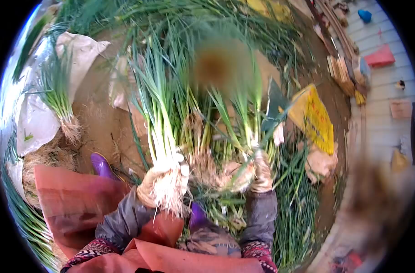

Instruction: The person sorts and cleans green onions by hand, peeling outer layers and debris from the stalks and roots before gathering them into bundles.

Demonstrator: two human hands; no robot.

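Note:
My left hand (150, 182), in a pale, dirty glove, is closed round the root end of a bunch of green onions (162, 123). White stalks and hanging roots show beside its fingers, and long green leaves point away from me. My right hand (262, 173), gloved too, reaches down to a few onion stalks (253, 132); its fingers look closed round their lower part. Between the hands lie more onions with brown, soil-covered roots (200, 159). Blurred spots hide part of the leaves above.
Another onion bunch (57, 95) lies at the left on pale sheeting (32, 120). Heaped leaves (289, 218) cover the ground at right, near a yellow bag (312, 118). A purple boot (102, 166) and my red apron (71, 200) show below. Wooden sticks (339, 75) stand at upper right.

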